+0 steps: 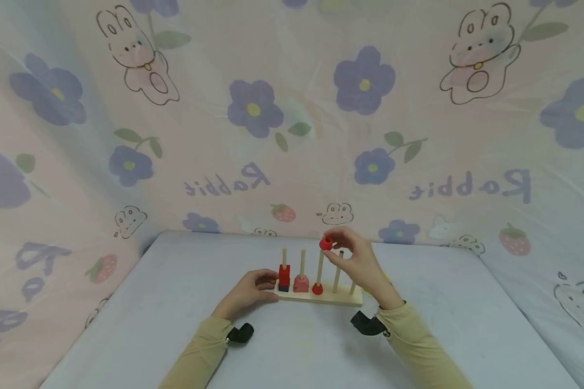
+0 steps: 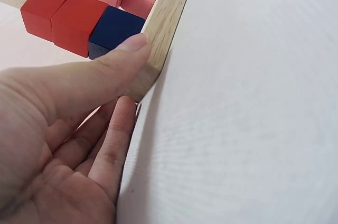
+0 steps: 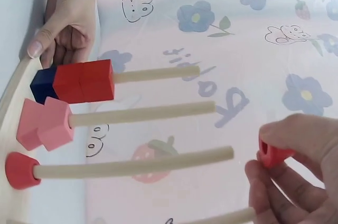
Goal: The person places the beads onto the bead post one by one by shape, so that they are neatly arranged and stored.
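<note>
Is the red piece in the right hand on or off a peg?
Off. The right hand pinches the red piece, and the right wrist view shows a gap between it and the middle peg.

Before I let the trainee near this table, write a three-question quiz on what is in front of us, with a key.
1. Short answer: which hand holds a red piece in the air?

2. True or false: the navy block sits beneath two red blocks.

3. Multiple choice: what does the left hand hold?
A) a pink piece
B) one end of the rack
C) a bare peg

Key
1. The right hand.
2. True.
3. B.
</note>
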Action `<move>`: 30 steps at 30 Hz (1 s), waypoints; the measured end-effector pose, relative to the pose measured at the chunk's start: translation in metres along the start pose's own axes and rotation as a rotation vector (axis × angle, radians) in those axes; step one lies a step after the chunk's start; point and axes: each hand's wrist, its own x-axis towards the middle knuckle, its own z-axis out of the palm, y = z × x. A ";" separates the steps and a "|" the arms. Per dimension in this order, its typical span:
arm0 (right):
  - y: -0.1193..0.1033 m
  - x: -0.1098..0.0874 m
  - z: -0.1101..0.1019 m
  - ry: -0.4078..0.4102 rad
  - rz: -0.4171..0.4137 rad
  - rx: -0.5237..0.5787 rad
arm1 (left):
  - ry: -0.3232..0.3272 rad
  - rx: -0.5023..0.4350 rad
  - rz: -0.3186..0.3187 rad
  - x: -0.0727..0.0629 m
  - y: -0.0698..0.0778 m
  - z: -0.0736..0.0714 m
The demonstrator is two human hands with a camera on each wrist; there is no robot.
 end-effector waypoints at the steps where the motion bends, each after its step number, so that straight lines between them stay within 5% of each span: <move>1: -0.001 0.000 0.002 0.009 0.000 -0.016 | 0.001 0.000 -0.002 0.000 0.000 0.000; 11: 0.006 -0.006 0.022 0.020 0.107 -0.020 | 0.002 -0.024 0.024 -0.003 0.004 0.001; 18: 0.015 -0.015 0.029 0.072 0.305 0.055 | -0.003 -0.018 0.021 -0.001 0.001 0.000; 30: 0.077 -0.040 0.062 0.172 0.450 0.137 | -0.005 -0.013 0.013 -0.001 0.002 0.000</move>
